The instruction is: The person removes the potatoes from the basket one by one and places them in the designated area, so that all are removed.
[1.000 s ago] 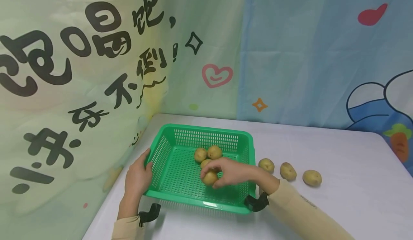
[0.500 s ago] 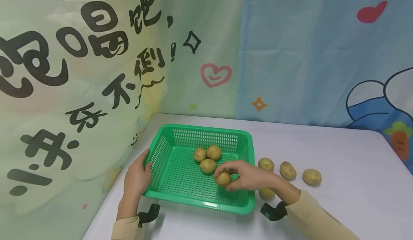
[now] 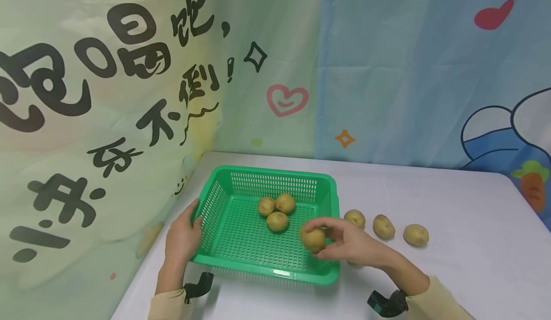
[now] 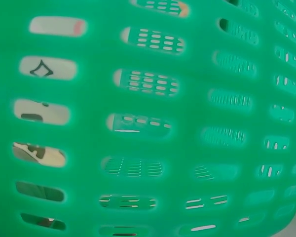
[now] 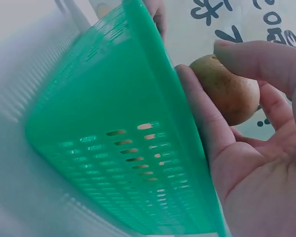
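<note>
A printed cloth backdrop rises beyond both hands and along the left hand's outer side, bearing large dark lettering on that side. Below it spreads the white bench, running under and past the hands. The green basket, with slotted walls, sits on the bench between the two hands. The left hand grips the basket's near-left rim, its thumb over the edge; its wrist view shows only the slotted wall close up. The right hand is curved around a potato, pinching it between thumb and fingers over the basket's interior, near the side wall on that hand's side; whether a finger touches the rim cannot be told. A black device is at the left wrist, another black device at the right. Three potatoes lie clustered in the basket between the hands, nearer the right. Three loose potatoes lie on the bench just beyond the right hand and to its right.
</note>
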Motion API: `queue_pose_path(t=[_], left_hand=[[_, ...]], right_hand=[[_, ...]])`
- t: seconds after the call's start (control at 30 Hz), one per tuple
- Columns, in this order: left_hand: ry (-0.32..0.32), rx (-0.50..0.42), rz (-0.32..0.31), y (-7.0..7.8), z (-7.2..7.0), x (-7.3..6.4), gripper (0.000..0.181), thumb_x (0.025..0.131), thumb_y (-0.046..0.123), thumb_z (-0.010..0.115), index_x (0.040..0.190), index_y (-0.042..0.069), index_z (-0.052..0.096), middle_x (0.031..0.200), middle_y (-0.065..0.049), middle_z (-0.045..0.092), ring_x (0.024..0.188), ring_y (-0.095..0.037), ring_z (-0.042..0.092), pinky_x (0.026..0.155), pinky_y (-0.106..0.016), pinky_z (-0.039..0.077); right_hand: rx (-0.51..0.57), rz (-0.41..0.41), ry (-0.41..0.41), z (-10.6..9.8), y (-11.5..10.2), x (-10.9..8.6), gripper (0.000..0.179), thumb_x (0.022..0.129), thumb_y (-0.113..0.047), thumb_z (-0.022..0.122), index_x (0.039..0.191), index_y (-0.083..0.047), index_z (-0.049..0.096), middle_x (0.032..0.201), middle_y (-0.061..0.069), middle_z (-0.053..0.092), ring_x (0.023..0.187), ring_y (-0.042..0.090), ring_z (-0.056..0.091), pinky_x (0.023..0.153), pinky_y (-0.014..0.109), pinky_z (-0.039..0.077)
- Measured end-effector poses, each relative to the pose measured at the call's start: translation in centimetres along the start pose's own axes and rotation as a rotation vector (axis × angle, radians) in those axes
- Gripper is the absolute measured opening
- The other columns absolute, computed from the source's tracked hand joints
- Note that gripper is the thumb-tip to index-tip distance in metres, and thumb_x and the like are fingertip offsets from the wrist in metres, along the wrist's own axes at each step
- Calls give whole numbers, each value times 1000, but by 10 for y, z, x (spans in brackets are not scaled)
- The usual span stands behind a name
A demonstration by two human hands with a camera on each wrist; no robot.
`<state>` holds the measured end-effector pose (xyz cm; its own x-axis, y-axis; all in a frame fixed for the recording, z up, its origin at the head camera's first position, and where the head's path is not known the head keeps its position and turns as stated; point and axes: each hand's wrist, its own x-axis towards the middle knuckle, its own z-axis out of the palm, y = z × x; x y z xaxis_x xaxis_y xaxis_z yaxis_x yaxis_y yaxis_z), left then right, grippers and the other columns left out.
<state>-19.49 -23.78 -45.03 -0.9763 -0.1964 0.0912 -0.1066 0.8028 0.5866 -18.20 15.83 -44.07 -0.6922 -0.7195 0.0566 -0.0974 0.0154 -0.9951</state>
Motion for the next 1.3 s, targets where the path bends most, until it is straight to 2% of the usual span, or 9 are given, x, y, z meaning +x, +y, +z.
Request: queue_pose_path(t=[0.1,0.27,0.37,0.47,0.53,0.63,0.93,1.17,1.3], left_hand=[[-2,4,0,-1,0,-1,50,102,15,48,150,11,39,142,-23,50,118,-43,55,87,-57,46],[-4,2,3,-1,1,0,50,102,15,48,151,12,39,143,-22,49,122,-45,52,91,-59,44],[-7,5,7,-1,0,0,50,102,15,48,151,12,38,144,-22,48,121,-45,52,90,-59,45],[0,13,12,-1,-2,0,50,102,15,48,151,12,38,143,-22,49,113,-43,57,84,-56,47],[9,19,18,-1,-2,0,50,102,15,49,150,12,39,141,-23,50,108,-41,60,80,-55,47],[13,18,21,0,-2,0,50,101,15,49,150,12,40,140,-23,51,102,-39,62,77,-52,47],[4,8,16,0,-1,0,50,102,15,49,151,12,39,140,-24,51,109,-42,60,81,-56,47],[-3,7,11,-1,0,1,50,102,15,49,151,12,39,141,-23,50,118,-44,54,87,-57,46],[1,7,6,-2,0,0,50,102,15,49,150,12,40,140,-23,51,117,-44,55,86,-57,46]], right_hand=[[37,-33,26,-1,3,-8,48,88,3,67,133,2,49,139,24,43,114,22,57,86,38,54],[116,-91,70,-2,8,-25,43,87,10,65,127,10,49,137,17,45,124,13,52,87,46,53],[124,-110,95,-3,9,-36,37,86,11,64,121,8,52,136,13,48,130,11,46,92,41,51],[143,-137,97,-3,10,-46,35,87,13,62,120,6,53,138,13,50,132,13,45,95,36,50],[169,-155,94,-3,11,-51,37,87,15,59,122,5,52,140,12,49,131,14,46,96,37,49],[218,-174,93,-3,12,-59,40,88,16,57,126,6,50,143,9,46,130,14,48,89,44,52],[229,-109,176,-7,29,-86,43,90,15,55,129,-2,52,136,0,51,116,15,59,85,46,52],[232,28,268,-7,52,-107,46,91,10,58,133,-7,52,132,-11,53,113,9,60,88,39,52],[238,1,283,-5,64,-113,50,90,12,58,135,-7,51,133,-13,52,114,9,60,88,38,52]])
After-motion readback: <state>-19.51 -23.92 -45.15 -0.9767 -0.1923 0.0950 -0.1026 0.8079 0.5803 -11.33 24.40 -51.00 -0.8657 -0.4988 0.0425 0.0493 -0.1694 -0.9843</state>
